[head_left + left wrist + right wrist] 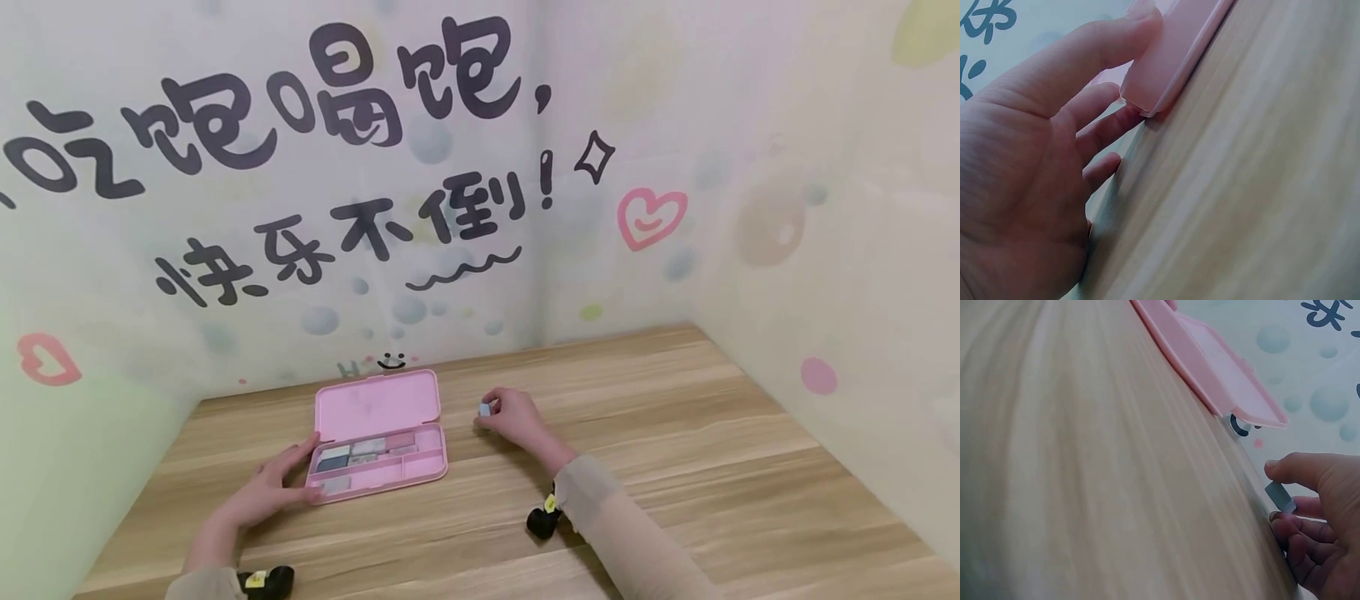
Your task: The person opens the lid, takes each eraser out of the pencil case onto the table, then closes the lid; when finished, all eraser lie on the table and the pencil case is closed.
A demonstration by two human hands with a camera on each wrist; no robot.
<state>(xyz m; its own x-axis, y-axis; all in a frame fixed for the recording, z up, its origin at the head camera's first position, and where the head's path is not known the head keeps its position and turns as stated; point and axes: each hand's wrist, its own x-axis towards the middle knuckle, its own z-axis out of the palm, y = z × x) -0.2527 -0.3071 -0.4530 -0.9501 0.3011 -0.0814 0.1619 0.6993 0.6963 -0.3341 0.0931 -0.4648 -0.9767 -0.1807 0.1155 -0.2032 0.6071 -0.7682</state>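
Note:
A pink plastic case (377,407) lies with its hinged lid raised back and its divided tray facing up. Its upper compartment holds several small blocks in grey, white and pink; a pale grey block (335,484) lies at the left of the lower one. My left hand (264,490) holds the case's left end, thumb at the near corner and fingers at the far side. To the right of the case, my right hand (517,419) pinches a small blue-grey block (1280,496) between thumb and fingers, close over the table.
The wood-grain table (675,433) ends at a printed wall cloth (480,283) behind, with more cloth on both sides. A black wrist camera (268,582) is strapped to the left wrist, and another (543,522) to the right.

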